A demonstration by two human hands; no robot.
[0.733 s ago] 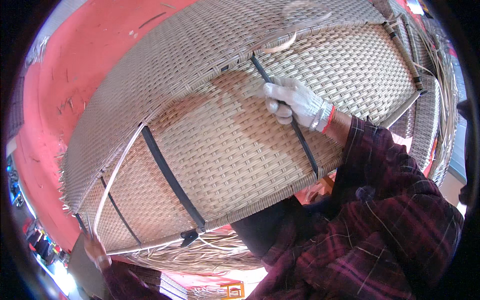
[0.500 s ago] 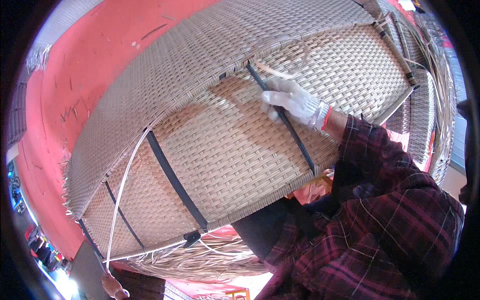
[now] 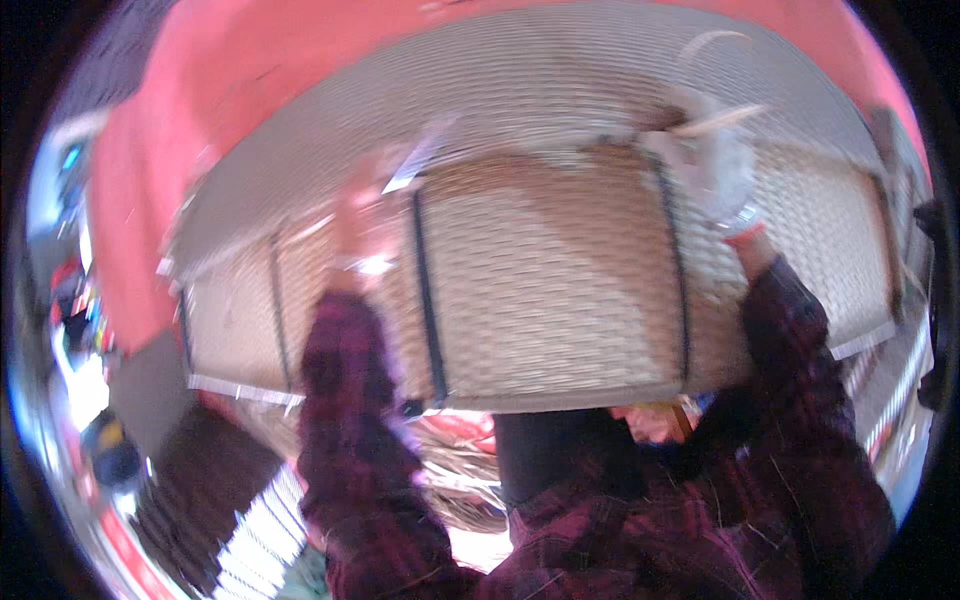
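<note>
You have a large woven wicker panel (image 3: 550, 300) raised in front of you, its pale weave crossed by dark upright frame bars (image 3: 428, 300). It fills most of the view, tilted so the upper edge leans away toward the red wall (image 3: 250, 80) behind.

Your right hand (image 3: 715, 165), in a light glove, is up at the top edge of the panel beside the right-hand dark bar. The picture is blurred there, so you cannot tell how tightly the fingers are closed or whether they grip the weave, the bar or the loose pale strand (image 3: 715, 120) that sticks out by them.

Your left hand (image 3: 365, 225) is raised against the panel's face just left of the middle bar. It is smeared too; it seems pressed flat on the weave, but whether it grips anything cannot be told.

To handle the panel well, I judge you want both hands on the stiff frame bars and not on the weave alone, which may flex. Keep the lower edge (image 3: 560, 398) clear of the loose cane strands (image 3: 450, 470) bundled below it, so nothing snags.
</note>
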